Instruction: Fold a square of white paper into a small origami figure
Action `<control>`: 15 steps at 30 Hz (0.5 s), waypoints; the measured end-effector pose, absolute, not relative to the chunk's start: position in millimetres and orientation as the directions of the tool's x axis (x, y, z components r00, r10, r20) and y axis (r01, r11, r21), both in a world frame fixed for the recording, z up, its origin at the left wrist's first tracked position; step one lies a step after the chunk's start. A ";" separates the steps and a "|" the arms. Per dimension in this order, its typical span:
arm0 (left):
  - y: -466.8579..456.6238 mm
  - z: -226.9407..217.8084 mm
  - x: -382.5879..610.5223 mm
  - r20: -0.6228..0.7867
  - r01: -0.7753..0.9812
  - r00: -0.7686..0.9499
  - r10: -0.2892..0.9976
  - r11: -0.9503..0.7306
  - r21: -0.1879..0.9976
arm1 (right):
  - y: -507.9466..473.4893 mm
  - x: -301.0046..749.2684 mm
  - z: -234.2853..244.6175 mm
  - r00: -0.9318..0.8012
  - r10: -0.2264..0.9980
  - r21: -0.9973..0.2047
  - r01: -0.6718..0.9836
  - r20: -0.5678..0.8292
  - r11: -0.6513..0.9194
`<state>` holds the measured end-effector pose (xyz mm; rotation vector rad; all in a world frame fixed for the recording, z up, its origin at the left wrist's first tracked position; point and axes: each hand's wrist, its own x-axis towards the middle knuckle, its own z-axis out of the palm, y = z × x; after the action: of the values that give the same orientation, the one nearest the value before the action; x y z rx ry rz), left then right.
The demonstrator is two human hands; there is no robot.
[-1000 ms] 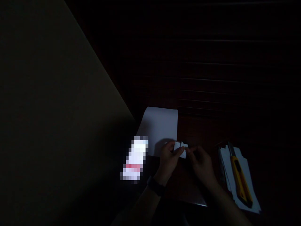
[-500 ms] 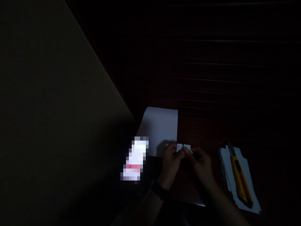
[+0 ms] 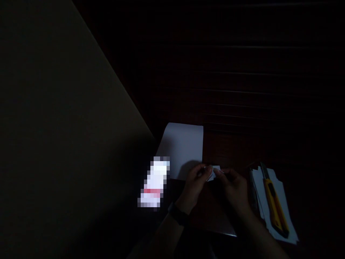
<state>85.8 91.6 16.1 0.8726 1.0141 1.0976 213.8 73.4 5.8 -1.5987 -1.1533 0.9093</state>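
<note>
A small piece of folded white paper [image 3: 216, 168] is pinched between my two hands, just off the right edge of a large white sheet. My left hand [image 3: 196, 180] grips its left side, the thumb lying over the front. On the other side my right hand [image 3: 235, 187] holds the paper between thumb and fingers. Both thumbs come close together near its middle and cover part of it. Dim light hides the finer folds. A dark band [image 3: 178, 214] circles my left wrist.
The large white sheet [image 3: 183, 145] lies on the dark wooden table [image 3: 215, 219]. Left of my hands glows a pixelated bright screen [image 3: 155, 183]. At right, a yellow utility knife [image 3: 276, 207], blade showing, rests on white papers [image 3: 287, 216]. A pale wall [image 3: 67, 108] rises at left.
My left thumb has moved up and across the front of the small paper. The paper has shifted slightly right and its visible shape has changed. Knife and large sheet stay put.
</note>
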 end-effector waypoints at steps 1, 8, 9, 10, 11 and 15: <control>92.5 16.9 85.5 -0.216 -0.276 0.141 0.966 0.248 0.929 | 73.3 214.3 5.4 0.280 0.959 -0.953 0.276 -0.043 -0.123; 95.4 13.5 84.4 -0.117 -0.001 0.092 0.989 0.117 0.993 | 74.8 220.0 11.9 0.213 0.976 -0.915 0.384 -0.045 -0.126; 95.1 13.2 84.4 -0.099 0.030 0.073 0.992 0.097 0.995 | 75.8 221.4 13.6 0.197 0.979 -0.910 0.393 -0.058 -0.133; 94.7 13.2 84.4 -0.082 0.059 0.053 0.995 0.079 0.995 | 76.9 222.9 15.0 0.175 0.982 -0.908 0.395 -0.075 -0.140; 94.3 13.3 84.6 -0.063 0.085 0.031 0.998 0.060 0.995 | 78.3 224.5 15.9 0.148 0.985 -0.910 0.390 -0.092 -0.143; 92.8 12.5 86.3 -0.018 0.175 -0.014 1.000 0.020 0.984 | 83.7 230.0 14.9 0.079 0.991 -0.939 0.320 -0.107 -0.127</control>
<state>86.3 92.8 12.5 1.3169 1.3562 1.1158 230.0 83.7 14.9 -1.5692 -1.3422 1.0758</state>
